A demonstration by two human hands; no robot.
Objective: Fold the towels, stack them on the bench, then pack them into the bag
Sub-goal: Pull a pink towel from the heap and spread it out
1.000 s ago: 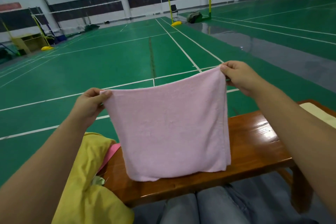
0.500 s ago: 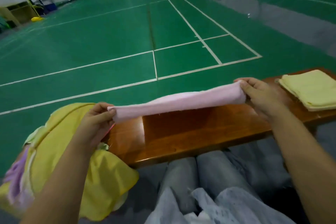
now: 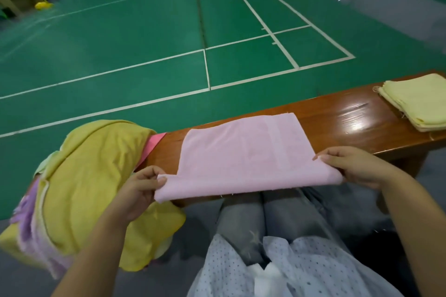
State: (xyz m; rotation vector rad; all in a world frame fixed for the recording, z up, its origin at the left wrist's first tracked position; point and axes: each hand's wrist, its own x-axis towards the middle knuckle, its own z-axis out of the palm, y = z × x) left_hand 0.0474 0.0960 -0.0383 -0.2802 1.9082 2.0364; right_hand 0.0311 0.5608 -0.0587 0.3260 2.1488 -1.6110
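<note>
- Pink towel (image 3: 246, 152) flat on the bench (image 3: 337, 113) — my left hand (image 3: 137, 188) and right hand (image 3: 354, 166) each pinch a near corner.
- Yellow towels (image 3: 420, 101) stacked far right.

A glossy brown wooden desk (image 3: 335, 128) runs from the lower left of centre up to the right edge of the frame, standing on a green court floor with white lines (image 3: 144, 55). A flat pink rectangular towel (image 3: 246, 154) lies across its middle, the near edge overhanging the front. At the far right rests 1 stack of folded pale yellow towels (image 3: 420, 101), well apart from the pink one. At the left end, a pink strip (image 3: 154, 142) lies beside a bunched yellow cloth (image 3: 91, 176).
</note>
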